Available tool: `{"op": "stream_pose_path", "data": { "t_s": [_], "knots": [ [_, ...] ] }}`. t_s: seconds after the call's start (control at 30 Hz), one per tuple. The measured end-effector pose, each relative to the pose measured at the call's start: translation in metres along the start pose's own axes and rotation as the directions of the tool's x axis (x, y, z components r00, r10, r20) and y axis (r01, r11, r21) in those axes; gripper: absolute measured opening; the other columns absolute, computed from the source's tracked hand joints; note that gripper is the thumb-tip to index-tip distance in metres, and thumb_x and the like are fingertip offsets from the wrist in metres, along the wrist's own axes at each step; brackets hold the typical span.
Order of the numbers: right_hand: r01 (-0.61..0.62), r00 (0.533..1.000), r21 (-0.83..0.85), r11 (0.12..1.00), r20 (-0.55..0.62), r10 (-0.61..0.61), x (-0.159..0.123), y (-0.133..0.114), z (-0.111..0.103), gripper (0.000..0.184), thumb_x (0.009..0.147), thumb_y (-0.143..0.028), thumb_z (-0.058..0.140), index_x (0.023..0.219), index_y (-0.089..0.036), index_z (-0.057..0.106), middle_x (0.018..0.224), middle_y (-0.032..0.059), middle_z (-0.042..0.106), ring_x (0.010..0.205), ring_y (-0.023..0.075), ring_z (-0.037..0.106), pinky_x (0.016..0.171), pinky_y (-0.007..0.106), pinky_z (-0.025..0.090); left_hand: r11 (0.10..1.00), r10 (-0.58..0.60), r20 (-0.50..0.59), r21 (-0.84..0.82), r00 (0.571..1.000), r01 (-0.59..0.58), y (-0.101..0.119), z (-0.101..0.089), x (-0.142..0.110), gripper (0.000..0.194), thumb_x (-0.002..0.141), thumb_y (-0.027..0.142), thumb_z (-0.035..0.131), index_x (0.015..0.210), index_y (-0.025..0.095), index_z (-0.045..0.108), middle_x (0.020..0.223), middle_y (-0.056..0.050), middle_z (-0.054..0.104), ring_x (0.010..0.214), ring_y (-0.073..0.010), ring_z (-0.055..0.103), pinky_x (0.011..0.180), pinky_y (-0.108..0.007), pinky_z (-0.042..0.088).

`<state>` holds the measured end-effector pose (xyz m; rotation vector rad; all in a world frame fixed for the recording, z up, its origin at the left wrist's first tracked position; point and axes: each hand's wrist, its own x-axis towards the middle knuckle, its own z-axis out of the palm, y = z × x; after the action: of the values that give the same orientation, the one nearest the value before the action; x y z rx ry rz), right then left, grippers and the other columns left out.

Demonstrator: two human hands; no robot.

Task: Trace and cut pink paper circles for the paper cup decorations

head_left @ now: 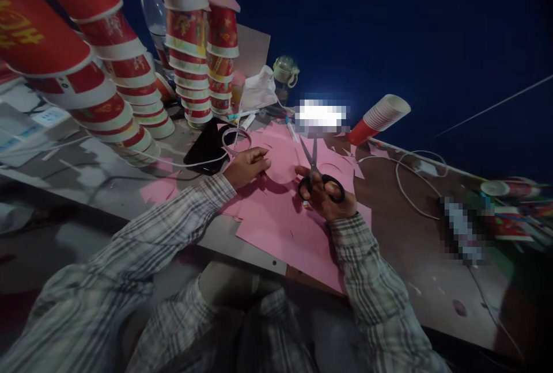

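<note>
My left hand (247, 167) pinches the left edge of a pink paper piece (283, 161) with a rounded lower edge. That piece sits a little above other pink sheets (285, 235) and casts a shadow on them. In my right hand (334, 203) is a pair of scissors (314, 161), fingers through the black handles. The blades point away from me, slightly apart, just right of the rounded piece. Pink offcuts (159, 189) lie left of my left forearm.
Tall stacks of red paper cups (189, 45) stand at left, near a plastic bottle (153, 10). A black phone (207, 145) and tape roll (236, 141) lie left of the paper. Behind it is a lidded jar (285, 76); a tilted cup stack (380, 117) and white cable (400, 180) are right.
</note>
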<state>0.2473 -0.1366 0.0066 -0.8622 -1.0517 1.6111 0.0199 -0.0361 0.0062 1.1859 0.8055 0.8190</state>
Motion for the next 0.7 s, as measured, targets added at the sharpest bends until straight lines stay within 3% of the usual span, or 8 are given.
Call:
{"op": "stream_pose_path", "data": {
  "t_s": [0.13, 0.27, 0.37, 0.47, 0.57, 0.7],
  "knots": [
    [0.022, 0.999, -0.009, 1.0, -0.043, -0.023, 0.001, -0.002, 0.007, 0.063, 0.069, -0.056, 0.067, 0.121, -0.021, 0.066, 0.077, 0.0024, 0.059, 0.064, 0.0146, 0.05, 0.045, 0.023, 0.042, 0.994, -0.038, 0.102, -0.099, 0.994, 0.048, 0.001, 0.002, -0.003, 0.024, 0.08, 0.029, 0.074, 0.083, 0.015, 0.054, 0.058, 0.006, 0.055, 0.046, -0.01, 0.059, 0.044, -0.021, 0.048],
    [-0.022, 0.997, 0.048, 0.999, -0.075, 0.026, 0.002, -0.005, 0.02, 0.065, 0.063, -0.053, 0.073, 0.119, -0.021, 0.066, 0.077, 0.0024, 0.06, 0.068, 0.0158, 0.054, 0.049, 0.025, 0.046, 0.996, -0.084, 0.165, 0.016, 0.983, 0.082, -0.001, 0.006, -0.006, 0.028, 0.081, 0.028, 0.074, 0.069, 0.014, 0.053, 0.049, 0.002, 0.057, 0.041, -0.0082, 0.055, 0.039, -0.016, 0.037],
    [-0.025, 0.997, 0.025, 0.999, -0.074, 0.027, 0.002, -0.004, 0.024, 0.065, 0.064, -0.053, 0.074, 0.119, -0.019, 0.066, 0.075, 0.0023, 0.06, 0.064, 0.0149, 0.053, 0.046, 0.025, 0.044, 0.99, -0.128, 0.123, 0.074, 0.984, 0.12, -0.002, 0.006, -0.007, 0.027, 0.083, 0.025, 0.072, 0.067, 0.014, 0.054, 0.045, 0.001, 0.058, 0.038, -0.0084, 0.054, 0.039, -0.016, 0.035],
    [0.081, 0.986, -0.046, 0.996, -0.142, -0.087, -0.001, -0.002, 0.024, 0.055, 0.071, -0.049, 0.073, 0.118, -0.023, 0.067, 0.077, 0.0014, 0.06, 0.061, 0.0139, 0.052, 0.042, 0.023, 0.041, 0.994, -0.112, 0.019, 0.024, 0.994, 0.111, -0.002, 0.003, -0.004, 0.026, 0.084, 0.024, 0.071, 0.067, 0.013, 0.054, 0.046, 0.001, 0.058, 0.037, -0.0081, 0.053, 0.039, -0.017, 0.037],
    [0.192, 0.951, -0.148, 0.97, -0.217, -0.221, -0.004, -0.001, 0.026, 0.047, 0.072, -0.043, 0.077, 0.115, -0.027, 0.069, 0.076, 0.0003, 0.059, 0.069, 0.0148, 0.057, 0.043, 0.022, 0.043, 0.998, -0.065, -0.08, -0.022, 0.995, 0.064, 0.001, 0.0, 0.0, 0.024, 0.084, 0.019, 0.07, 0.065, 0.013, 0.056, 0.047, 0.002, 0.058, 0.038, -0.0062, 0.051, 0.04, -0.017, 0.038],
    [0.246, 0.891, -0.272, 0.93, -0.315, -0.328, -0.004, 0.0, 0.032, 0.042, 0.075, -0.041, 0.077, 0.113, -0.027, 0.07, 0.07, -0.0014, 0.058, 0.065, 0.0142, 0.059, 0.044, 0.022, 0.043, 0.998, -0.032, -0.105, -0.059, 0.994, 0.026, 0.006, -0.001, 0.0, 0.024, 0.085, 0.013, 0.066, 0.063, 0.013, 0.057, 0.049, 0.003, 0.057, 0.042, -0.0064, 0.053, 0.046, -0.018, 0.044]
  ]
}}
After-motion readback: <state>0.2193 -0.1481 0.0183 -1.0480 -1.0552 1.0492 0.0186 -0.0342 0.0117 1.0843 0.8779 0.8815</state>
